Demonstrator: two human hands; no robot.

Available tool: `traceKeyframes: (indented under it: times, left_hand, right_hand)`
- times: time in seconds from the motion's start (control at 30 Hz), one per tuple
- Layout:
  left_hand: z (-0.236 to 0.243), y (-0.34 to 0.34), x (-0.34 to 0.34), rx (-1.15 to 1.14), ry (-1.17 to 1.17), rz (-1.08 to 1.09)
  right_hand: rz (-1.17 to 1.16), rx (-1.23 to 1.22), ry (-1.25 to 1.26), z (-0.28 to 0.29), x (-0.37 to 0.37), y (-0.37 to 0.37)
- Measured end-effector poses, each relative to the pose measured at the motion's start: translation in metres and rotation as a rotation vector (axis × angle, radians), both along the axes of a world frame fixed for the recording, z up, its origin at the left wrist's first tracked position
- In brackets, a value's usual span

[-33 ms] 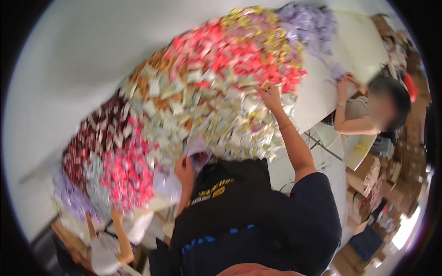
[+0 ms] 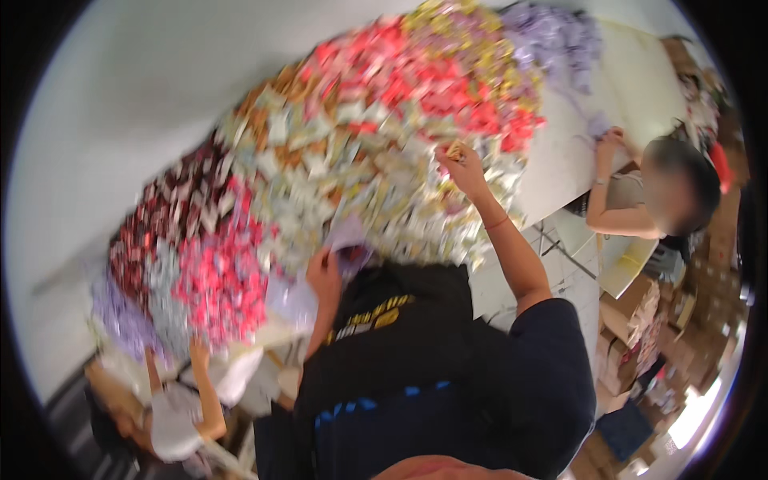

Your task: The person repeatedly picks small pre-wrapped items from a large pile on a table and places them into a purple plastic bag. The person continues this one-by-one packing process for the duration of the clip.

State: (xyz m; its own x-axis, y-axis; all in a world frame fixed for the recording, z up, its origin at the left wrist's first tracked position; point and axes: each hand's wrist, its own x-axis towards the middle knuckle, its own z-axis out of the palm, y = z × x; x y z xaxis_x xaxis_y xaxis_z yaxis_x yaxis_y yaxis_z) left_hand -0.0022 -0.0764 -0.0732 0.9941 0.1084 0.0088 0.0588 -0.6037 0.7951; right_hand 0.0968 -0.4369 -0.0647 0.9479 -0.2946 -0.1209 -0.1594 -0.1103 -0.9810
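Observation:
My left hand (image 2: 323,276) is closed on the rim of a light purple bag (image 2: 349,232), whose mouth gapes and shows a dark inside. Above the heap, my right hand (image 2: 466,171) pinches a small yellowish packet (image 2: 455,151) between its fingertips. Beneath and around it spread many cream and white small packets (image 2: 384,184). Farther off lie pink-red packets (image 2: 392,68), and left of my left hand is a pile of bright pink packets (image 2: 220,280). The packets are too blurred to tell their contents.
Purple bags lie in a pile at the far right (image 2: 552,40) and another at the left end (image 2: 120,312). A person (image 2: 628,200) handles a purple bag at the right; another person (image 2: 176,416) reaches in at lower left. Cardboard boxes (image 2: 624,304) stack at the right.
My right hand, still pinching the yellowish packet, has moved slightly left and nearer, off the pink-red packets' edge. My left hand stays on the purple bag; the whole view has shifted a little.

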Motion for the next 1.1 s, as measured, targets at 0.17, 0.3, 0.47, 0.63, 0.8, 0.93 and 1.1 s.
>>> traceKeyframes:
  times: [0.17, 0.3, 0.47, 0.63, 0.8, 0.93, 1.1]
  left_hand:
    - [0.015, -0.007, 0.006, -0.115, 0.007, 0.001]
    - [0.028, -0.018, 0.0, -0.224, 0.038, -0.013]
    - [0.037, -0.023, -0.005, -0.083, -0.021, -0.224]
    - [0.021, -0.03, -0.001, -0.163, -0.022, -0.132]
    - [0.02, -0.042, 0.013, -0.226, 0.116, -0.121]
    - [0.011, -0.047, 0.019, -0.191, 0.208, -0.154]
    - [0.006, -0.049, 0.023, -0.237, 0.244, -0.13]
  right_hand:
    - [0.681, 0.36, 0.541, 0.066, -0.071, 0.148]
    - [0.769, 0.403, 0.797, 0.026, -0.078, 0.188]
    - [0.536, 0.857, 1.061, -0.024, -0.069, 0.187]
    - [0.188, 1.352, 0.821, 0.001, -0.066, 0.175]
    - [0.342, 0.473, 0.456, -0.006, -0.105, 0.155]
    - [0.15, -0.179, 0.296, 0.024, -0.106, 0.114]
    - [-0.269, -0.892, 0.46, -0.056, -0.108, 0.024]
